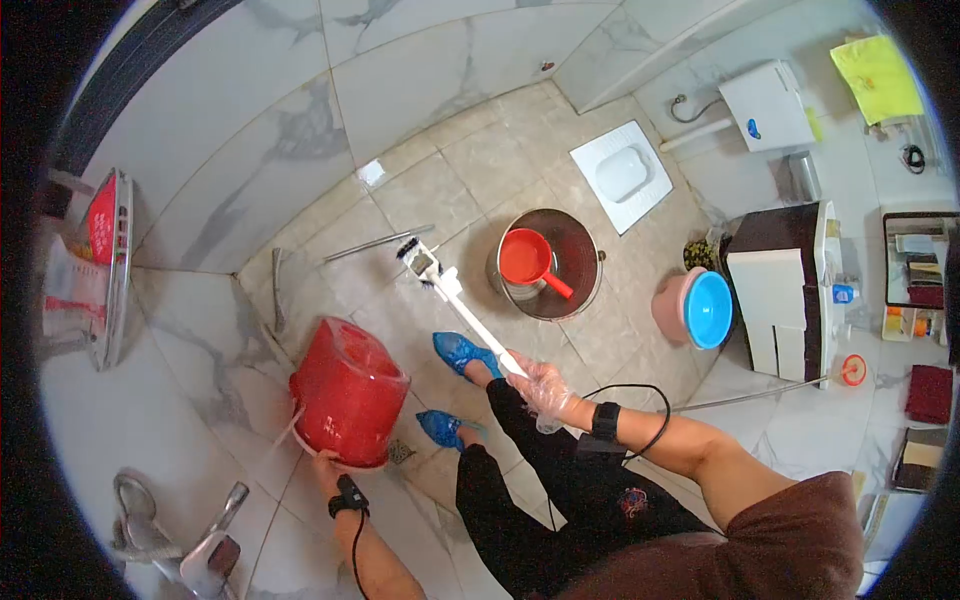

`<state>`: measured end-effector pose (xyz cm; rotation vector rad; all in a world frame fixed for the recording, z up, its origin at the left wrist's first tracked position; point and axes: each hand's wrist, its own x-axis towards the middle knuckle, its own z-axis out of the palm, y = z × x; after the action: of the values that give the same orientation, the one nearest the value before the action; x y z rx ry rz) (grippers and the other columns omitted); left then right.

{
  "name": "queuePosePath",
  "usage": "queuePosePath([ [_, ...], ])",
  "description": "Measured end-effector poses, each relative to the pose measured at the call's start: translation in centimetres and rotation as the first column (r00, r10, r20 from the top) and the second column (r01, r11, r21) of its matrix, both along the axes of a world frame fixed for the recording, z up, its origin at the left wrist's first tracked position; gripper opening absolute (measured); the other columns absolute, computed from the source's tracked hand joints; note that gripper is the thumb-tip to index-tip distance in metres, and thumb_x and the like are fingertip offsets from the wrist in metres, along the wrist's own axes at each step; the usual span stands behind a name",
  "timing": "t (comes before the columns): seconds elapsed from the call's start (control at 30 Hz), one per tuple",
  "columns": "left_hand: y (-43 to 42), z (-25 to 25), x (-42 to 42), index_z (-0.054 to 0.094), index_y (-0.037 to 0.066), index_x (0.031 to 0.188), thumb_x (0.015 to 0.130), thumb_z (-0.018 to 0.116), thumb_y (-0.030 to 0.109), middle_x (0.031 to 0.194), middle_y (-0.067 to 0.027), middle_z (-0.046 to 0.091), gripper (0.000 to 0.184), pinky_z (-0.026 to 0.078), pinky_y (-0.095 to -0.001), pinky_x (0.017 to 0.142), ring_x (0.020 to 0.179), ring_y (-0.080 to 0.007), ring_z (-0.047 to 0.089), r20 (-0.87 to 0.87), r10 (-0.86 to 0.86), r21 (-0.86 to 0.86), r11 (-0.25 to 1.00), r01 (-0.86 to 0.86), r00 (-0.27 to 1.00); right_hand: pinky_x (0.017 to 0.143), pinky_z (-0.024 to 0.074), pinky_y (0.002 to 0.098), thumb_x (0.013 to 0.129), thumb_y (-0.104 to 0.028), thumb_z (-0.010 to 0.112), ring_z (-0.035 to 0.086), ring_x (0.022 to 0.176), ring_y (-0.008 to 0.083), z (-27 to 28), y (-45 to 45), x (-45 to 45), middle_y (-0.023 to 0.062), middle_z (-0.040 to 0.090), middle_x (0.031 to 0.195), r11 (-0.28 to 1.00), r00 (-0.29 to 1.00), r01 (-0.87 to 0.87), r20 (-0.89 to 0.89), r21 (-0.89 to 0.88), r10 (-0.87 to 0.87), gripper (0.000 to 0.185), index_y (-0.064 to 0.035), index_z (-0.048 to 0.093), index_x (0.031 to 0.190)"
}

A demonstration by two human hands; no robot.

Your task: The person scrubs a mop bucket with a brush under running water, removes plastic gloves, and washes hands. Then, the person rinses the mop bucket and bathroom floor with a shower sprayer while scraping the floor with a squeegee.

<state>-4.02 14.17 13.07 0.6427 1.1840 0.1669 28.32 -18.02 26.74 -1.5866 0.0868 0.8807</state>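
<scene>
Above the tiled floor (485, 142), the gloved right hand (541, 388) clamps its fingers around a white brush (484, 329); the left hand (326, 472) touches a red bucket (350, 395), finger closure unclear. Work appears unfinished, with the brush in hand.

No txt, nos. or brands legible. Blue sticker (753, 129) on white cistern (785, 95), far right: too sm. to read. Blue label (843, 294) on right: ditto. Red pkg (102, 222), far left: pale marks, too blurry. Red bucket (350, 390), left: faint marks, can't tell if txt. Blk trousers (525, 500), near: sm. multicolor print (633, 502), unreadable.
</scene>
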Motion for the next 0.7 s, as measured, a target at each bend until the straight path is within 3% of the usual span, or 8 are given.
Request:
queuePosePath([
  [0.03,-1.2,2.0,2.0,0.042,0.006,0.116,0.047,0.052,0.005,0.117,-0.0129,0.044,0.069,0.042,-0.0443,0.085,0.104,-0.0288,0.044,-0.008,0.084,-0.013,0.996,-0.084,0.996,0.063,0.0394,0.017,0.08,-0.007,0.057,0.045,0.073,0.0026,-0.1,0.1,-0.3,-0.0028,0.057,0.089,0.999,0.996,-0.033,0.083,-0.037,0.036,0.038,-0.0033,0.049,0.117],
  [0.1,-2.6,4.6,4.6,0.039,0.007,0.121,0.048,0.053,0.007,0.119,-0.0127,0.044,0.074,0.043,-0.0432,0.086,0.107,-0.0278,0.044,0.045,0.193,-0.07,0.979,-0.19,0.98,0.051,0.0381,0.0187,0.079,-0.012,0.059,0.044,0.061,0.0025,3.5,1.0,0.4,-0.0053,0.055,0.076,0.96,0.993,-0.107,-0.079,-0.259,0.089,0.039,-0.0052,0.049,0.117],
  [0.13,-2.8,3.9,4.2,0.039,0.005,0.121,0.048,0.054,0.007,0.118,-0.0127,0.045,0.074,0.044,-0.042,0.084,0.106,-0.0274,0.045,0.101,0.22,-0.121,0.971,-0.208,0.97,0.046,0.036,0.0191,0.079,-0.014,0.059,0.043,0.055,0.0028,3.1,0.8,0.2,-0.0059,0.053,0.072,0.942,0.988,-0.139,0.016,-0.304,0.151,0.038,-0.0079,0.051,0.116],
  [0.17,-3.8,9.3,7.6,0.043,-0.002,0.113,0.052,0.054,0.009,0.113,-0.0135,0.046,0.063,0.039,-0.0395,0.082,0.1,-0.0285,0.047,-0.012,0.38,-0.109,0.919,-0.379,0.925,0.041,0.034,0.0196,0.079,-0.015,0.06,0.042,0.05,0.0031,2.8,0.7,0.1,-0.0065,0.052,0.067,0.92,0.971,-0.161,0.109,-0.357,0.213,0.037,-0.0107,0.052,0.114],
  [0.2,-3.3,2.2,3.5,0.045,0.0,0.111,0.056,0.055,0.01,0.109,-0.0103,0.052,0.057,0.042,-0.0332,0.083,0.094,-0.0236,0.052,0.161,0.298,-0.125,0.952,-0.28,0.941,0.039,0.0324,0.0192,0.079,-0.014,0.058,0.04,0.047,0.0029,2.7,0.5,0.1,-0.0069,0.048,0.064,0.942,0.983,-0.134,0.077,-0.307,0.165,0.036,-0.0106,0.051,0.115],
  [0.27,-2.8,1.4,2.4,0.045,0.003,0.11,0.054,0.053,0.007,0.111,-0.0092,0.05,0.057,0.033,-0.0413,0.094,0.107,-0.0258,0.043,0.027,0.313,-0.223,0.928,-0.299,0.949,0.035,0.0292,0.0184,0.081,-0.01,0.055,0.037,0.041,0.0026,2.5,0.0,0.0,-0.0079,0.042,0.057,0.975,0.997,-0.069,0.004,-0.209,0.071,0.035,-0.0106,0.049,0.115],
  [0.3,-3.1,0.6,3.2,0.045,0.004,0.11,0.054,0.052,0.004,0.112,-0.0084,0.05,0.057,0.031,-0.042,0.095,0.107,-0.0259,0.044,0.201,0.409,-0.303,0.89,-0.341,0.89,0.04,0.0307,0.0186,0.08,-0.011,0.056,0.037,0.047,0.0025,3.3,0.1,0.0,-0.007,0.045,0.063,0.983,0.999,-0.031,-0.041,-0.178,0.024,0.035,-0.0072,0.049,0.115],
  [0.7,-4.1,1.5,10.1,0.049,0.003,0.104,0.054,0.044,-0.004,0.11,-0.0082,0.052,0.05,0.035,-0.0409,0.093,0.098,-0.0255,0.049,0.282,0.453,-0.37,0.865,-0.34,0.846,0.032,0.0277,0.0197,0.08,-0.009,0.057,0.038,0.04,0.0036,3.9,1.8,2.7,-0.0061,0.045,0.058,0.989,0.971,0.095,-0.208,-0.114,-0.118,0.036,-0.0099,0.05,0.115],
])
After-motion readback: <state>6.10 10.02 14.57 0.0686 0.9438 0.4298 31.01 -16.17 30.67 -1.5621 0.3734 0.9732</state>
